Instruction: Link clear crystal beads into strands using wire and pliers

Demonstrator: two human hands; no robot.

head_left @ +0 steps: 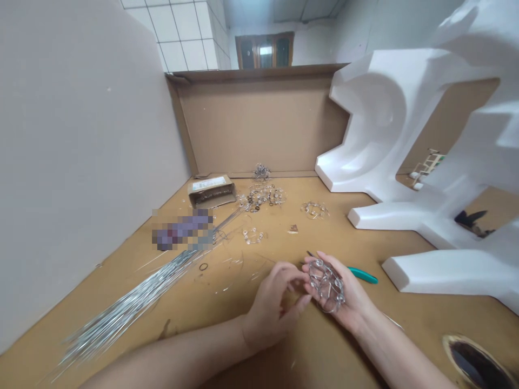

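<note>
My right hand (pixel 344 294) lies palm up on the brown table and cradles a string of clear crystal beads on metal rings (pixel 325 283). My left hand (pixel 272 303) is beside it, fingers curled toward the bead string and touching its left end. Green-handled pliers (pixel 362 275) lie on the table just behind my right hand.
A bundle of thin silver wires (pixel 133 300) stretches along the left. A small cardboard box (pixel 211 190), heaps of beads and rings (pixel 261 196) and another bead cluster (pixel 314 209) lie farther back. White foam packing (pixel 409 162) fills the right side. A cardboard wall (pixel 259 124) closes the back.
</note>
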